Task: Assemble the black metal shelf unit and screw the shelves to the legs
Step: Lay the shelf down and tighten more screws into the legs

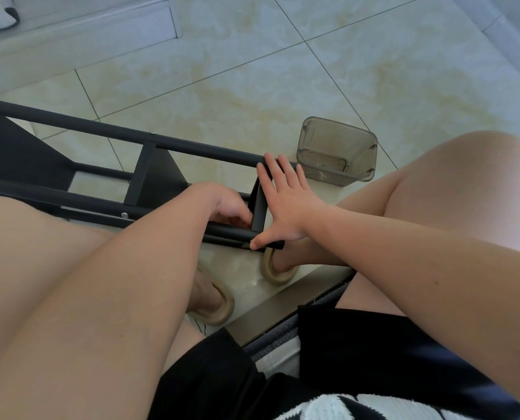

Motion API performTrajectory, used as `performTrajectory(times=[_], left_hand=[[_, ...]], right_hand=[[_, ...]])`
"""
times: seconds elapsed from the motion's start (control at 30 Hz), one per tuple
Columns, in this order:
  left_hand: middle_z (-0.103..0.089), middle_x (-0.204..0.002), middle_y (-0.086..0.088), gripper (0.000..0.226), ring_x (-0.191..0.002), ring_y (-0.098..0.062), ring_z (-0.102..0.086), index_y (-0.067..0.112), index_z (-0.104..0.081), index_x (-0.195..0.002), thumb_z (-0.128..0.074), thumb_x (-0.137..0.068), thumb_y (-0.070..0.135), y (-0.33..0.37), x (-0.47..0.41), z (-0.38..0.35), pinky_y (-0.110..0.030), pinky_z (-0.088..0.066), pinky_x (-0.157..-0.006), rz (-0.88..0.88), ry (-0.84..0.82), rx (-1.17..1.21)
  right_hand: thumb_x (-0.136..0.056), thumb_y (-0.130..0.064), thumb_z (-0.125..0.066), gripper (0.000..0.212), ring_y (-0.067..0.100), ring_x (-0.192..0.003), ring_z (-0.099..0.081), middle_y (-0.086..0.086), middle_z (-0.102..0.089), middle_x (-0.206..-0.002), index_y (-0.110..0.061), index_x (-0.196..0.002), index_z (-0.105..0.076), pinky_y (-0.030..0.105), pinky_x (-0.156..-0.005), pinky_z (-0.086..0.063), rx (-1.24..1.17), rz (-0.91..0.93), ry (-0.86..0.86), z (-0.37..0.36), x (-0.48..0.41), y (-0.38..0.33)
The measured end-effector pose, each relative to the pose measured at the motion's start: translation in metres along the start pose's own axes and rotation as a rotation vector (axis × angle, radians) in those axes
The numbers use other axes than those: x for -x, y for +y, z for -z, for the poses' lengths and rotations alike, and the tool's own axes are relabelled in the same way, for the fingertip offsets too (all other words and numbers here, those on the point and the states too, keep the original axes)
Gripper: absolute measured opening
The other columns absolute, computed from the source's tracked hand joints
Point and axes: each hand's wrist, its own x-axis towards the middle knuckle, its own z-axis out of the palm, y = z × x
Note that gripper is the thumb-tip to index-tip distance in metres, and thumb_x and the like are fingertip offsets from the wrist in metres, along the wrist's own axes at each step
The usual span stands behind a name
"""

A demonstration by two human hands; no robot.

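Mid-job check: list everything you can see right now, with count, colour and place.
Black metal shelf unit: one, black, lying on its side on the floor, left of centre.
Silver screw heads: two visible, silver, on the tubular legs.
Translucent plastic tub: one, smoky grey, on the floor past the unit's end.
Tiled floor: cream, dark grout lines, under everything.
Beige slippers: two, on the feet, below the unit.
Right hand: fingers straight, pressed flat against the end shelf, thumb on the near leg.
Left hand: fingers curled where near leg meets end shelf; what they hold is hidden.
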Motion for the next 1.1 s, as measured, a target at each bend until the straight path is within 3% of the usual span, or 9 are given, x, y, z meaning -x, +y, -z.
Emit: performTrajectory(times=[0.27, 0.4, 0.53, 0.73, 0.8, 0.9, 1.0, 1.1], left_hand=[[-0.069, -0.109, -0.018, 0.018, -0.105, -0.028, -0.064, 0.006, -0.072, -0.093, -0.056, -0.09, -0.001, -0.003, -0.0001, 0.0026, -0.04, -0.045, -0.108, -0.012, -0.059, 0.053], [-0.07, -0.09, -0.008, 0.009, -0.085, -0.02, -0.065, 0.006, -0.07, -0.087, -0.062, -0.09, 0.008, 0.0, 0.0004, 0.001, -0.032, -0.051, -0.087, 0.005, -0.006, -0.016], [-0.072, -0.096, -0.011, 0.01, -0.1, -0.025, -0.066, 0.004, -0.071, -0.094, -0.064, -0.089, 0.009, -0.0004, -0.0014, 0.0017, -0.038, -0.047, -0.106, -0.004, -0.006, -0.03], [-0.072, -0.098, -0.016, 0.013, -0.099, -0.029, -0.066, 0.003, -0.073, -0.091, -0.061, -0.086, 0.001, -0.0047, -0.0027, 0.0034, -0.044, -0.045, -0.109, -0.027, -0.029, 0.056], [-0.071, -0.103, -0.018, 0.014, -0.102, -0.03, -0.066, 0.004, -0.073, -0.09, -0.059, -0.088, 0.002, -0.0038, -0.0026, 0.003, -0.042, -0.047, -0.107, -0.014, -0.048, 0.046], [-0.071, -0.098, -0.013, 0.01, -0.088, -0.022, -0.066, 0.004, -0.069, -0.091, -0.061, -0.089, 0.008, -0.0021, -0.0033, 0.0017, -0.031, -0.052, -0.088, -0.013, -0.007, -0.016], [-0.069, -0.093, -0.013, 0.008, -0.093, -0.026, -0.063, 0.002, -0.068, -0.088, -0.062, -0.089, 0.007, -0.0021, -0.0042, 0.0014, -0.039, -0.047, -0.101, -0.023, -0.01, -0.029], [-0.072, -0.085, -0.01, 0.009, -0.089, -0.025, -0.066, 0.004, -0.072, -0.087, -0.063, -0.088, 0.003, -0.0034, -0.0047, 0.0026, -0.036, -0.05, -0.096, -0.034, -0.018, 0.015]], right_hand=[[-0.058, -0.094, -0.06, 0.154, 0.035, -0.15, 0.029, 0.013, 0.03, -0.164, -0.008, -0.158, 0.02, 0.056, -0.123, 0.01, 0.0, -0.001, 0.009, -0.0012, -0.0007, 0.0009], [-0.058, -0.094, -0.06, 0.154, 0.035, -0.15, 0.029, 0.013, 0.031, -0.163, -0.008, -0.158, 0.02, 0.056, -0.124, 0.009, 0.002, 0.0, 0.005, -0.0011, -0.0004, 0.0003], [-0.058, -0.094, -0.06, 0.154, 0.035, -0.15, 0.029, 0.013, 0.031, -0.163, -0.008, -0.158, 0.02, 0.056, -0.124, 0.008, -0.001, -0.004, 0.002, -0.0005, -0.0006, -0.0003], [-0.059, -0.093, -0.06, 0.153, 0.035, -0.15, 0.03, 0.013, 0.031, -0.163, -0.008, -0.157, 0.021, 0.055, -0.124, 0.01, 0.001, -0.001, -0.003, -0.0003, -0.0001, -0.0002], [-0.059, -0.094, -0.059, 0.153, 0.035, -0.15, 0.03, 0.013, 0.032, -0.163, -0.008, -0.157, 0.021, 0.055, -0.124, 0.01, 0.002, -0.002, -0.004, -0.0001, -0.0001, 0.0001], [-0.059, -0.094, -0.059, 0.153, 0.035, -0.15, 0.029, 0.013, 0.032, -0.163, -0.008, -0.157, 0.021, 0.056, -0.124, 0.009, 0.004, -0.001, -0.003, 0.0004, 0.0002, 0.0], [-0.059, -0.093, -0.06, 0.153, 0.035, -0.15, 0.029, 0.013, 0.032, -0.163, -0.008, -0.157, 0.021, 0.056, -0.124, 0.009, 0.001, -0.002, -0.005, 0.0003, 0.0004, -0.0004], [-0.059, -0.094, -0.059, 0.153, 0.035, -0.15, 0.029, 0.013, 0.032, -0.163, -0.008, -0.157, 0.021, 0.055, -0.124, 0.009, 0.003, -0.005, -0.004, 0.0004, -0.0002, -0.0001]])
